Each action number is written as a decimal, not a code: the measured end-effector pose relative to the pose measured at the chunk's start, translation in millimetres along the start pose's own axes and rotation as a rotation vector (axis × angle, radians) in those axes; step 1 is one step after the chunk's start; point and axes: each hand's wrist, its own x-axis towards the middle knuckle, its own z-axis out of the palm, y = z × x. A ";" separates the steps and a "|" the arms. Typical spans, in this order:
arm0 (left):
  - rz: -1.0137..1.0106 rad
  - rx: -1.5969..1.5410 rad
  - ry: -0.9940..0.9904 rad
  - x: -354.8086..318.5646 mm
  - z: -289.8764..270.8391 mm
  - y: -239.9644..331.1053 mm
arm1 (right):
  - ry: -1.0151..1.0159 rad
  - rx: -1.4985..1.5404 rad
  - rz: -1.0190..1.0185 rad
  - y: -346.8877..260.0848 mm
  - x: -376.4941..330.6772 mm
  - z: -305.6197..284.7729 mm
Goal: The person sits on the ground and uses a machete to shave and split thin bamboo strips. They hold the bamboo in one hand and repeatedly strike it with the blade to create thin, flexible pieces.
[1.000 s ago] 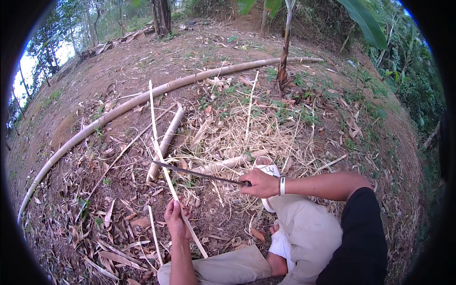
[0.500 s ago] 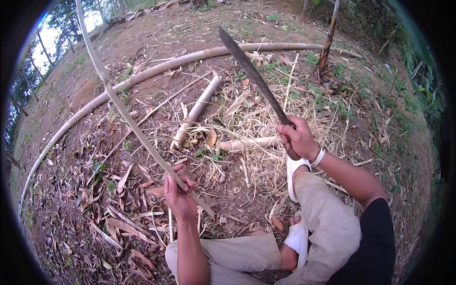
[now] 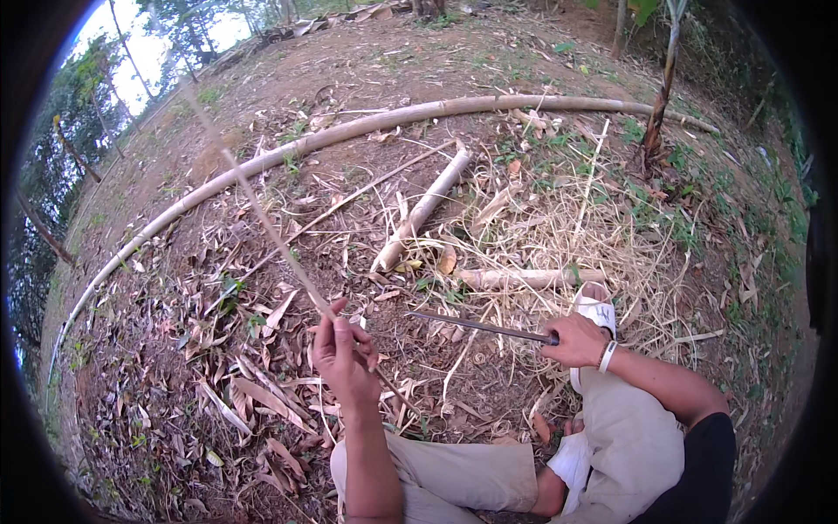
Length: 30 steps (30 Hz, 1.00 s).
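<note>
Between my knees, my left hand (image 3: 345, 354) has its fingers clamped on a thin bamboo strip (image 3: 271, 231) slanting up and away. My right hand (image 3: 576, 341) grips a long knife (image 3: 480, 326), blade level, pointing left toward the strip. Short bamboo pieces (image 3: 423, 210) lie beyond on dry leaves (image 3: 253, 393).

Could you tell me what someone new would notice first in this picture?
Probably the long knife, held flat in the right hand at centre, and the thin bamboo strip slanting up from the left hand. Behind them a long bamboo pole curves across the leaf-strewn ground.
</note>
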 end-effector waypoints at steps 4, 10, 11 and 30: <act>-0.459 0.070 -0.116 -9.8 -1.6 -25.3 | 0.379 0.180 0.030 8.7 -3.2 -4.9; -0.905 -0.006 -0.305 -53.1 3.6 -86.4 | 0.445 0.265 -0.050 25.5 -10.3 -10.5; -0.969 -0.048 -0.314 -58.1 3.4 -95.4 | 0.439 0.148 -0.118 20.7 -11.6 -11.1; -1.252 -0.261 -0.192 -119.1 0.4 -95.6 | 0.138 0.180 -0.228 17.4 -10.0 13.9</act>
